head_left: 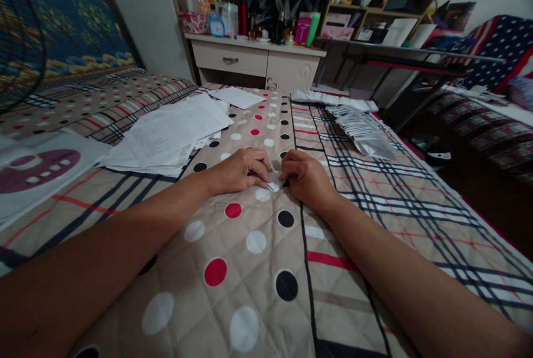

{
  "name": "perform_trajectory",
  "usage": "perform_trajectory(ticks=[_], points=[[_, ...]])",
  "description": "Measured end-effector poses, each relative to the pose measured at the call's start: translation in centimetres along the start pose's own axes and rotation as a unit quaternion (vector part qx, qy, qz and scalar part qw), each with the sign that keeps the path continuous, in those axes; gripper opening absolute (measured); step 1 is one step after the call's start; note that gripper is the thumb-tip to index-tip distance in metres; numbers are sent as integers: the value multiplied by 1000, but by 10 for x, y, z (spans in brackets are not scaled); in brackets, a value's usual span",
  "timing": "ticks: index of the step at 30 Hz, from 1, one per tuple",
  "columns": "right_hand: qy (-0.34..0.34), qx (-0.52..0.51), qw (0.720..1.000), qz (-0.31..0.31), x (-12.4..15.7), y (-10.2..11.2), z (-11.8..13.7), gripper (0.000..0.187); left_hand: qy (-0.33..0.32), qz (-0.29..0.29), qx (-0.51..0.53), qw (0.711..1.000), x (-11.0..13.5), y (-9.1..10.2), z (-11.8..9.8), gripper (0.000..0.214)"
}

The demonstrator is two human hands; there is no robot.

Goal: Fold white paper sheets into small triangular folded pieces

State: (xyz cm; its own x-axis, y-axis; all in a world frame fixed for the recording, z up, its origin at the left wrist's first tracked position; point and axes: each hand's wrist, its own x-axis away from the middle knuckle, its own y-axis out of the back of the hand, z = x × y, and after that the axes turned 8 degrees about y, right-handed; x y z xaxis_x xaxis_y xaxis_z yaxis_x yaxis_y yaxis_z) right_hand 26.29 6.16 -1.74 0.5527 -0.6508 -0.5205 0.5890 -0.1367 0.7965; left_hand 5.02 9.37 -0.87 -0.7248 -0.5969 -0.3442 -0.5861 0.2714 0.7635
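Between my two hands, low over the dotted bedspread [254, 261], is a small piece of folded white paper [275, 181]. My left hand [245, 171] pinches its left side with thumb and fingers. On the other side my right hand [306, 176] has its fingers curled and closed on the paper's right edge. Much of the paper is covered by the fingers. Beyond my left hand lies a loose pile of printed paper sheets [166, 130]. To the right, past my right hand, rests a fanned row of folded white paper strips [360, 130].
A second row of folded papers [333, 100] lies at the bed's far end. At left is a white plastic bag [83, 150] with a purple print. A dresser [233, 61] stands beyond the bed, and a black wire fan guard [39, 41] edges in at upper left.
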Motion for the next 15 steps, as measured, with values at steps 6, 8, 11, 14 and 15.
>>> perform_trajectory(ticks=[6, 8, 11, 14, 15], points=[[11, -18, 1000, 4, 0, 1, 0, 28, -4, 8, 0, 1000, 0, 1, -3, 10], [12, -21, 1000, 6, 0, 1, 0, 27, 0, 12, -1, 1000, 0, 2, -5, 11], [14, -20, 1000, 7, -1, 1, 1, 27, 4, 20, -4, 1000, 0, 3, -7, 9], [16, -17, 1000, 10, -1, 1, 2, 26, 14, 12, -8, 1000, 1, 2, -10, 8], [16, -16, 1000, 12, -1, 1, 2, 26, 23, 3, -9, 1000, 0, 0, -10, 10]])
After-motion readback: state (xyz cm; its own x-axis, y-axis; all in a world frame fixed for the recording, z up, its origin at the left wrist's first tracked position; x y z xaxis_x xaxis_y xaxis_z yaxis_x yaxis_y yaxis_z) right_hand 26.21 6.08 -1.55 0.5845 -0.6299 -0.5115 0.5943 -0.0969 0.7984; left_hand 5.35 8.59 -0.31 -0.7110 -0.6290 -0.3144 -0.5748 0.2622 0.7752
